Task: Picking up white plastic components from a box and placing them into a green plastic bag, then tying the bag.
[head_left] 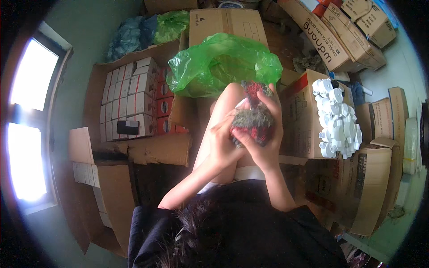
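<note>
Both hands are around a knitted cloth item (252, 120), mottled grey-green and dark red, over my bare legs. My left hand (221, 138) grips its left side. My right hand (263, 140) holds it from the right, with the thumb across the lower part and fingers reaching up beside a second red and grey knitted portion (252, 90). A small white surface shows between the two portions, too hidden to make out. A crumpled green plastic bag (210, 58) lies just beyond my hands.
An open carton (165, 149) holds small white and red boxes (138, 100), a black phone-like object (128, 127) on them. White plastic fittings (339, 125) sit atop a carton at right. Stacked cartons (228, 27) surround me. A bright window (31, 76) is at left.
</note>
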Demonstrator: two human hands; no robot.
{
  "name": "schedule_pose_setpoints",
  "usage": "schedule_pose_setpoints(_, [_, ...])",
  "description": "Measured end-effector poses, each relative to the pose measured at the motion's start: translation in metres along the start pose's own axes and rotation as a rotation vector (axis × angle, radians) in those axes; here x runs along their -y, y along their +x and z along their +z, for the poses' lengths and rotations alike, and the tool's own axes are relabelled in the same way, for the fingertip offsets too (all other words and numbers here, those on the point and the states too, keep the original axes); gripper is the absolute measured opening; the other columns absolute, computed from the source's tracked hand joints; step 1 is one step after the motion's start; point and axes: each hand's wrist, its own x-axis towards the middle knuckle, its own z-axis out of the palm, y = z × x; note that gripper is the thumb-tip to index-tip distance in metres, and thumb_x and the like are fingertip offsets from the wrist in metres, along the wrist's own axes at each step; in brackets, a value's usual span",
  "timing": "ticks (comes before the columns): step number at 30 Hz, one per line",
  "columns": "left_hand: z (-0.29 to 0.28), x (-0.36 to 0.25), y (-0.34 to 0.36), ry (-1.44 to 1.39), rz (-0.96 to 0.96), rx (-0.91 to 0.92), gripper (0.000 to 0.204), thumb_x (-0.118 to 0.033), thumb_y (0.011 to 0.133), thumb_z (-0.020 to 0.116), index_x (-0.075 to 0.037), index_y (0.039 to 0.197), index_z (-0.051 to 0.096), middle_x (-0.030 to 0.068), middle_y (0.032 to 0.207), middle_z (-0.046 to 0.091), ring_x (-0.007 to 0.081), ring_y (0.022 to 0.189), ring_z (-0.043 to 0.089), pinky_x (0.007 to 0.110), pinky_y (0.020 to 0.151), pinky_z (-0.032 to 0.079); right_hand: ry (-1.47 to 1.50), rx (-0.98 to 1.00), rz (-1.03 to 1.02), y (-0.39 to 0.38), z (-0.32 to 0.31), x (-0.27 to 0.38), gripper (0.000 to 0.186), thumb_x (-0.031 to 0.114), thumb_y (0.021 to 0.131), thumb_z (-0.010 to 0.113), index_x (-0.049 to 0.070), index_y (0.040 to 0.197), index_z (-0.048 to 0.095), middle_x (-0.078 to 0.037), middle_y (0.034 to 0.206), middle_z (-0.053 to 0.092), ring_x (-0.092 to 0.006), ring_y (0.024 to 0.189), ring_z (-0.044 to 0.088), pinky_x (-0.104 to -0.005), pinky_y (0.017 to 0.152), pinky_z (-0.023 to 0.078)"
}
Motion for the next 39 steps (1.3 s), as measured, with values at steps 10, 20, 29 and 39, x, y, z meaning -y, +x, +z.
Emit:
schedule_pose_setpoints(10, [0.007, -0.001, -0.011, -0.854, -0.482, -0.096, 0.049, -0.019, 0.077, 0.064, 0.000, 0.117, 0.045, 0.0074, 0.105, 0.055, 0.0132, 0.098, 0.054, 0.028, 0.088, 0.042, 1.040, -0.218, 0.658, 0.013, -0.048, -0.039, 0.052, 0.039, 0.090, 0.048, 0.015, 0.134, 0.034, -0.015, 0.129, 0.045, -0.0326, 0.106, 0.054, -0.0448, 0.086, 0.047])
schedule_pose_setpoints(20, [0.011, 0.007, -0.010, -1.546, -0.960, -0.064, 0.037, -0.021, 0.091, 0.047, -0.002, 0.122, 0.044, 0.0141, 0.111, 0.057, 0.0236, 0.099, 0.059, 0.037, 0.086, 0.050, -0.084, 0.139, -0.228, 0.006, -0.019, -0.027, 0.071, 0.036, 0.058, 0.084, 0.007, 0.114, 0.053, -0.022, 0.130, 0.044, -0.0304, 0.114, 0.050, -0.0405, 0.095, 0.041])
schedule_pose_setpoints(29, [-0.011, 0.041, -0.026, -1.365, -1.217, 0.119, 0.035, -0.026, 0.086, 0.055, -0.003, 0.112, 0.050, 0.0102, 0.095, 0.061, 0.0193, 0.077, 0.063, 0.032, 0.065, 0.056, 0.438, 0.042, 0.434, 0.007, -0.014, -0.033, 0.031, 0.018, 0.078, 0.073, 0.000, 0.098, 0.058, -0.007, 0.091, 0.065, -0.0127, 0.086, 0.061, -0.0268, 0.080, 0.047])
schedule_pose_setpoints(39, [-0.012, 0.026, 0.014, -1.256, -1.269, 0.039, 0.037, -0.034, 0.086, 0.051, -0.001, 0.101, 0.057, 0.0079, 0.084, 0.063, 0.0164, 0.065, 0.061, 0.027, 0.056, 0.052, 0.545, -0.378, 0.626, -0.013, -0.011, -0.052, 0.032, 0.032, 0.090, 0.054, 0.004, 0.103, 0.056, -0.007, 0.082, 0.063, -0.0129, 0.070, 0.061, -0.0279, 0.064, 0.050])
